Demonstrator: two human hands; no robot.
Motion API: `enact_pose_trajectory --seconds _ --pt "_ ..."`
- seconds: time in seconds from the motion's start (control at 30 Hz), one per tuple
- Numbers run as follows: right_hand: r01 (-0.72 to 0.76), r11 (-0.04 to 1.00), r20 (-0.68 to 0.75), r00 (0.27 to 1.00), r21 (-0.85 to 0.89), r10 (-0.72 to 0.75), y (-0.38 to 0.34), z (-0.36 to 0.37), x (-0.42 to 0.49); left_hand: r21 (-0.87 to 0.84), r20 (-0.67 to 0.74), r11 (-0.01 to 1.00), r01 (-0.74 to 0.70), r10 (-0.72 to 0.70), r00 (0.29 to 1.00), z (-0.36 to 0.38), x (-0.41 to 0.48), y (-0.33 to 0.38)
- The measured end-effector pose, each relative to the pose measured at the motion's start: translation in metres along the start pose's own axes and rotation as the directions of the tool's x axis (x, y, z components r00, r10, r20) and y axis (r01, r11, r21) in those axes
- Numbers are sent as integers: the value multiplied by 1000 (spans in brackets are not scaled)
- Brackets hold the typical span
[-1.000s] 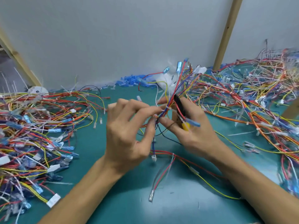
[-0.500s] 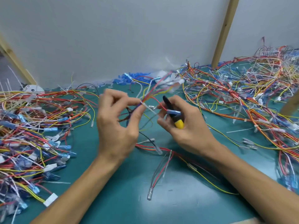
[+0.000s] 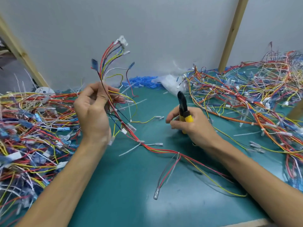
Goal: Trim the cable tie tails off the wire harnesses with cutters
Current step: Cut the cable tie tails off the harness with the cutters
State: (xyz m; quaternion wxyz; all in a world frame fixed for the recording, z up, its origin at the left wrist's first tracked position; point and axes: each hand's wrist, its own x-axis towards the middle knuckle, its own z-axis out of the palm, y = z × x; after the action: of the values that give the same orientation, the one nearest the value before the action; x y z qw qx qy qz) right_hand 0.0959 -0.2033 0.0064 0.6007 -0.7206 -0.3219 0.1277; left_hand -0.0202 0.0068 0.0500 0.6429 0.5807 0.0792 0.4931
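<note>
Grip of left hand [image 3: 92,112] round splayed multicoloured wire harness [image 3: 108,63]

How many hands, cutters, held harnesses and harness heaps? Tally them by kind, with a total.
Hands: 2, left hand, right hand
Cutters: 1
Held harness: 1
Harness heaps: 2, left heap, right heap
Total: 6

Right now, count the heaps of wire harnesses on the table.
2: left heap at the left edge, right heap at the far right. The left hand grips one loose harness. Both run offscreen.
</note>
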Motion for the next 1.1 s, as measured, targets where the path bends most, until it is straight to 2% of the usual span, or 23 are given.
enact_pose_trajectory --seconds 0.1,0.2,0.27,0.33,0.4,0.47,0.5,0.53,0.57,0.6,0.63,0.67,0.73,0.8,0.83,0.9,0.97,1.03,1.1 --pt "17 997 86 996 -73 -10 -5 -2 -6 -107 53 989 97 -92 994 0 0 7" --pt "-2 997 197 980 -79 18 -16 -1 -11 -212 137 940 268 -243 960 6 -4 15" --pt "-40 997 297 953 -71 60 -24 3 -15 -297 208 874 384 -333 920 8 -7 16" --pt "-122 992 431 894 -25 121 -27 6 -18 -347 267 831 434 -356 895 11 -10 13" --pt "-272 957 633 759 97 152 -29 7 -23 -329 237 855 400 -335 912 16 -13 10" --pt "-429 891 855 508 147 104 -35 4 -29 -270 147 899 345 -316 937 20 -15 7" --pt "-476 868 930 363 140 49 -37 1 -31 -236 115 910 341 -323 939 21 -15 5" --pt "-504 853 968 250 133 -3 -38 -3 -32 -212 103 908 362 -348 932 21 -15 4" --pt "-522 843 981 189 131 -36 -37 -7 -32 -201 107 894 400 -386 916 21 -15 2" --pt "-525 840 982 183 138 -47 -34 -11 -31 -197 124 876 441 -424 897 20 -15 1" --pt "-514 844 974 223 154 -42 -31 -13 -29 -199 148 859 472 -449 881 18 -14 0" --pt "-501 846 952 304 180 -23 -28 -15 -26 -206 173 846 491 -463 869 17 -13 -2" --pt "-515 817 841 537 261 70 -24 -13 -18 -210 195 830 516 -482 854 14 -10 -5" --pt "-539 729 614 761 422 208 -22 -10 -12 -206 164 829 519 -494 854 12 -7 -7" --pt "-517 672 476 837 530 270 -22 -10 -9 -209 140 834 511 -492 859 10 -4 -9" --pt "-434 563 262 895 703 362 -23 -14 -6 -230 90 833 504 -498 863 7 1 -10" --pt "-386 505 186 897 772 400 -24 -19 -3 -272 67 795 543 -547 834 3 8 -9" --pt "-403 570 146 885 716 443 -25 -19 -2 -349 75 712 610 -627 775 -3 14 -5" --pt "-427 748 43 880 509 473 -26 -15 0 -425 86 650 630 -664 743 -7 19 -1"
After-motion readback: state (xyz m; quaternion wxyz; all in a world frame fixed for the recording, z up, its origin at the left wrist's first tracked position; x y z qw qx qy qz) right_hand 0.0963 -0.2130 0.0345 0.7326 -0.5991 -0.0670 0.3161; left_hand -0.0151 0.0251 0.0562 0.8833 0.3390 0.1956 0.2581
